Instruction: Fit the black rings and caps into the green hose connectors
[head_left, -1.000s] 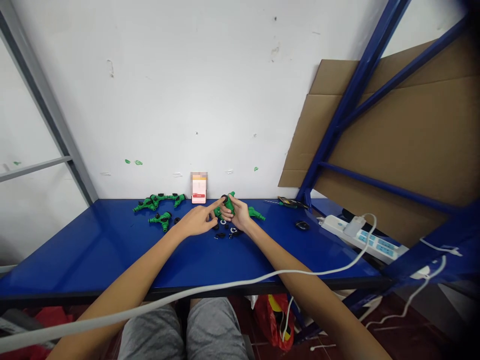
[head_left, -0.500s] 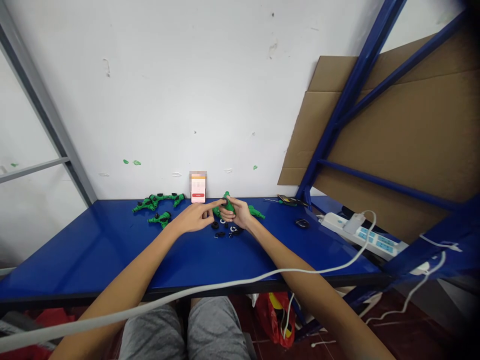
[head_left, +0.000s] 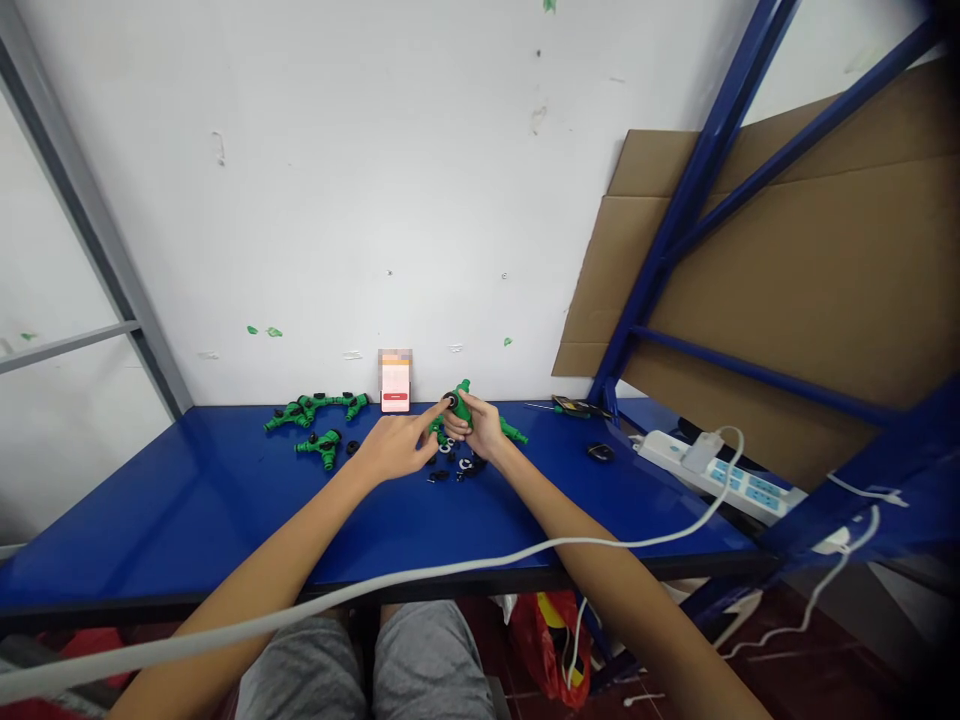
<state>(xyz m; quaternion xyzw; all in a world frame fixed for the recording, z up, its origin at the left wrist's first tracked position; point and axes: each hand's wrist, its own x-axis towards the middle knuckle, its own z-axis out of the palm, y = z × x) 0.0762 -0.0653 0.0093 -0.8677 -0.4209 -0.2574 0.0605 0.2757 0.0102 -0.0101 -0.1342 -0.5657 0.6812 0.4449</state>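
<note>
My right hand (head_left: 481, 430) grips a green plastic hose connector (head_left: 463, 402) just above the table, with its black round end turned left. My left hand (head_left: 399, 446) holds nothing. Its index finger is stretched out, the tip touching that black end, while the other fingers are partly bent and apart. Below the hands lie small black and white rings and parts (head_left: 466, 464). More green pieces (head_left: 513, 431) lie behind my right hand, partly hidden. To the left, several green connectors with black knobs rest on the table, one (head_left: 319, 447) nearer to me than the others.
A lit phone (head_left: 395, 382) leans on the wall behind my hands. On the blue table (head_left: 187, 510) are a black mouse (head_left: 600, 452), a screwdriver (head_left: 541, 407) and a power strip (head_left: 720, 470). A white cable (head_left: 480, 563) crosses in front of my forearms.
The connector in my right hand has tilted, showing its black end more. My left hand has shifted slightly down, its index finger still at that end. The view has moved a little.
</note>
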